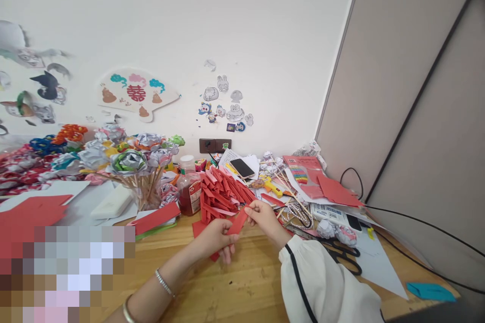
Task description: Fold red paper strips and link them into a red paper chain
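Observation:
A narrow strip of red paper (pixel 238 223) is stretched between my two hands above the wooden table. My left hand (pixel 216 238) pinches its lower end, thumb on top. The upper end is held between the thumb and fingers of my right hand (pixel 261 216). Just behind them lies a heap of folded red paper strips (pixel 220 192). More red paper (pixel 197 228) shows partly under and beside my left hand. A glass bottle of dark red liquid (pixel 188 192) stands left of the heap.
Black-handled scissors (pixel 346 256), a beaded string (pixel 299 216) and crumpled paper (pixel 326 228) lie on the right. A phone (pixel 242 168) and a yellow glue gun (pixel 273 187) are behind. Paper flowers (pixel 129 161) on sticks stand left, near a white block (pixel 112 202). Cables (pixel 424 222) run along the right.

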Available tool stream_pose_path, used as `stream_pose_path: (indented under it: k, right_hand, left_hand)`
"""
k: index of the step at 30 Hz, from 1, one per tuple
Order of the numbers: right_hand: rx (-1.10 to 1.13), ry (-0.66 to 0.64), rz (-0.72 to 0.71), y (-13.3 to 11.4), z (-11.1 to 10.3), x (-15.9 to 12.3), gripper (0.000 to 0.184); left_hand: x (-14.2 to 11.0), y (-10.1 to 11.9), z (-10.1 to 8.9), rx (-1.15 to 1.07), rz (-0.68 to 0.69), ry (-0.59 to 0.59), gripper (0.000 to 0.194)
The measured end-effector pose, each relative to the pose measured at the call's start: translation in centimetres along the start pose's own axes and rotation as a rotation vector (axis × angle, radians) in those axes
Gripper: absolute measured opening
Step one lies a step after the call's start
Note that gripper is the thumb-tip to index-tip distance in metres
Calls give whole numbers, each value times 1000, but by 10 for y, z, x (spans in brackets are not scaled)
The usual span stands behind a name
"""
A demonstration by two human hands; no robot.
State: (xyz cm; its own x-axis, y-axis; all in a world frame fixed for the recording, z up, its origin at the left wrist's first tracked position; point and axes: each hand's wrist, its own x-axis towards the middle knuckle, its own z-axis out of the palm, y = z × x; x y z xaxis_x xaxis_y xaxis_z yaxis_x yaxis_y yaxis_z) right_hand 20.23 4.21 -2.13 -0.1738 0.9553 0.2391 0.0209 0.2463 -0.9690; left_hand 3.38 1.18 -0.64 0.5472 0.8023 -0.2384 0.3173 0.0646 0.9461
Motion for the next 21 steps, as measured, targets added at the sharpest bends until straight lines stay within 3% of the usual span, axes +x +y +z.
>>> stream_pose_path:
  k: [11,16,21]
  right_hand:
    - [24,29,-21,-2,-7,2,26]
    - [126,-133,10,-7,-1,-4,25]
    - [190,-207,20,-12,10,-11,24]
  left_hand:
    - [-6,6,0,-1,2,-10,42]
    - [-11,11,6,-223,137,-49,43]
    - [-10,12,13,-409,117,-50,38]
